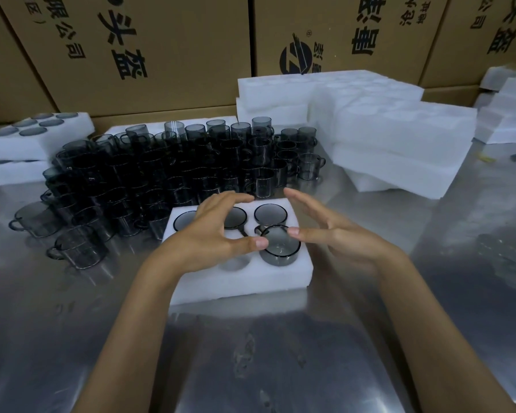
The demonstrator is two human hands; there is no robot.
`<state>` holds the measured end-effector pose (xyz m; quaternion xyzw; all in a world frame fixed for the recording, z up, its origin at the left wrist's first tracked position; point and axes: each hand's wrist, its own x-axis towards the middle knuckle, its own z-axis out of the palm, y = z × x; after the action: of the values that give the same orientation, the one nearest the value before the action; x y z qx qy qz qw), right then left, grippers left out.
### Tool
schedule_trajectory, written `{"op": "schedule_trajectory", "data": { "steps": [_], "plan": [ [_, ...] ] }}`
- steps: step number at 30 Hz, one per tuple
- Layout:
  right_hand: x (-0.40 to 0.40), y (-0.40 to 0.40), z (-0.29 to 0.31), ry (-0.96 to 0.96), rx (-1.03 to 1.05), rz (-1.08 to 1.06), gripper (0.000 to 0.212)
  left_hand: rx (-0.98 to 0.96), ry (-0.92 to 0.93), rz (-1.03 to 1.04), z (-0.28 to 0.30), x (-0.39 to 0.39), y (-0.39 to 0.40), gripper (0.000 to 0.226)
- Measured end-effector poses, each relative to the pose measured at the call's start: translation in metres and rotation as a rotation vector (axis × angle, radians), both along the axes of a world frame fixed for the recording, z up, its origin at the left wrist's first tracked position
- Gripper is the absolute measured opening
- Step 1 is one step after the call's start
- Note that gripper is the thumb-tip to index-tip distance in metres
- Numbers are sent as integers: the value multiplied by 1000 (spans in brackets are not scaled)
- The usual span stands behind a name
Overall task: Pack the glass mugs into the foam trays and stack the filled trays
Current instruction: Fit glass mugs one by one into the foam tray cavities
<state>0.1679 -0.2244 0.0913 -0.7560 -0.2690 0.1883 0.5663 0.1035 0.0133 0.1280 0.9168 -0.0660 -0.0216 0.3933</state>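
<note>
Foam tray (245,281) on desk (280,353), four mugs in | front-right mug (279,244) sits proud | left hand (218,234), right hand (331,231) spread, holding nothing | advise: press rim evenly to seat.

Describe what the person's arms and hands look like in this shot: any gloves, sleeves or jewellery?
Both hands are bare: no gloves on the left hand or the right hand. The forearms are uncovered right down to the bottom edge of the head view, so no sleeve shows. No watch, bracelet or ring can be seen on either wrist or on the fingers. The fingernails look short and unpainted.
</note>
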Motion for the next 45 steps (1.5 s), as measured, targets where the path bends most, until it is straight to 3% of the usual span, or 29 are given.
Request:
{"op": "schedule_trajectory", "data": {
  "steps": [4, 10, 12, 16, 27, 30, 32, 34, 36, 40, 45],
  "plan": [
    [2, 4, -8, 109, 44, 20, 103, 94, 122, 29, -3, 2, 0, 98],
    [4, 6, -15, 193, 70, 21, 89, 172, 164, 36, -10, 8, 1, 105],
    [2, 9, -16, 202, 82, 9, 79, 142, 180, 32, -12, 9, 3, 102],
    [0, 17, -18, 178, 121, -117, 87, 111, 159, 15, -14, 11, 4, 96],
    [2, 28, -20, 232, 354, -373, 65, -27, 29, -8, -21, 22, -8, 79],
    [1, 30, -21, 224, 382, -426, 54, -190, -34, -13, -21, 24, -8, 62],
    [-1, 30, -20, 223, 377, -427, 51, -245, -194, 65, -13, 24, -4, 40],
    [-3, 30, -18, 233, 375, -431, 49, -145, -374, 287, -6, 20, 12, 41],
    [-3, 29, -15, 248, 405, -455, 44, 86, -440, 505, -4, 15, 36, 46],
    [-4, 28, -12, 255, 417, -484, 34, 399, -147, 679, -15, 4, 67, 34],
    [-5, 29, -11, 171, 296, -546, 29, 380, -130, 706, -16, 3, 66, 13]
  ]
}}
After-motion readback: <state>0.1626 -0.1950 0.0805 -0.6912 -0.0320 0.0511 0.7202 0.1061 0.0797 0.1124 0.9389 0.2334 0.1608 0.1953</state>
